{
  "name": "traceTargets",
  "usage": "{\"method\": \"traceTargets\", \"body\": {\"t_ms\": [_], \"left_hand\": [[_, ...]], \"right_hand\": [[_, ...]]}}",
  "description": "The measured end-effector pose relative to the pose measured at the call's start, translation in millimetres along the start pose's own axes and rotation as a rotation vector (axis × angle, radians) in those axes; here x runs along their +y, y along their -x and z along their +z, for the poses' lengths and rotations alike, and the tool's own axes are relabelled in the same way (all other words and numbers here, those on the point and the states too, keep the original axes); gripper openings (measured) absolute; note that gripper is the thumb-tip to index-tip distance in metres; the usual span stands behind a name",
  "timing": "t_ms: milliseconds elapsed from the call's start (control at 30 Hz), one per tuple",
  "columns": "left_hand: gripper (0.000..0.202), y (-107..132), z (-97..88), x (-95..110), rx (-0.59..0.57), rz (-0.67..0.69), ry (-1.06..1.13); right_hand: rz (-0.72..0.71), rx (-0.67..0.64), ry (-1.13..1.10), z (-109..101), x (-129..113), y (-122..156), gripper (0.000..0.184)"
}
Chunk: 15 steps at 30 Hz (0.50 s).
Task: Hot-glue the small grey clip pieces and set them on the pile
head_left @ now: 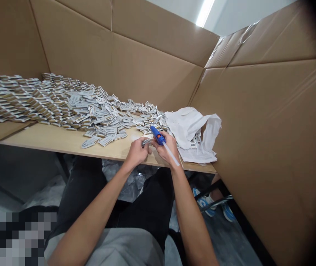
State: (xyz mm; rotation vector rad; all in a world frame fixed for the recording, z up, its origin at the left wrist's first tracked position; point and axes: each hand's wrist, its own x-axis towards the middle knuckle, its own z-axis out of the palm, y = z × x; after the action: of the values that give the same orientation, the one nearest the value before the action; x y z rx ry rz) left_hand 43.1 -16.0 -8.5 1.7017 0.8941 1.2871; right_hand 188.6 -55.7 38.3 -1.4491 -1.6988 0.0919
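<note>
My right hand (166, 147) is closed around a blue hot glue gun (157, 135) with an orange part. A long whitish glue stick (171, 154) sticks out of its rear toward my wrist. Just left of it, my left hand (138, 150) pinches a small flat grey piece (146, 141), partly hidden by the fingers. The two hands are close together over the table's front edge. Similar grey, pointed flat pieces (106, 131) lie in a loose heap to the left of my hands.
Neat stacked rows of such pieces (13, 98) fill the left of the wooden table (52, 138). A white plastic bag (185, 123) with pieces in it lies at the right. Tall cardboard walls (152, 70) enclose the back and right. A person's blue-and-white shoes (206, 203) show below.
</note>
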Motion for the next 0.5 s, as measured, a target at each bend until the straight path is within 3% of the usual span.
{"method": "traceTargets", "body": {"t_ms": [133, 267, 400, 500], "left_hand": [[0.015, 3.7, -0.6, 3.8, 0.002, 0.014, -0.034], [0.017, 3.9, -1.0, 1.0, -0.012, -0.035, 0.069], [0.027, 0.8, -1.9, -1.3, 0.087, -0.111, 0.201], [0.029, -2.6, -4.7, -0.5, 0.190, -0.110, 0.318]], "right_hand": [[-0.006, 0.022, 0.058, 5.3, 1.0, -0.2, 0.012], [-0.070, 0.064, 0.075, 9.8, 5.9, -3.1, 0.014], [-0.083, 0.098, 0.083, 8.6, 8.7, -4.2, 0.020], [-0.027, 0.070, -0.040, 4.8, 7.6, -3.3, 0.028]]}}
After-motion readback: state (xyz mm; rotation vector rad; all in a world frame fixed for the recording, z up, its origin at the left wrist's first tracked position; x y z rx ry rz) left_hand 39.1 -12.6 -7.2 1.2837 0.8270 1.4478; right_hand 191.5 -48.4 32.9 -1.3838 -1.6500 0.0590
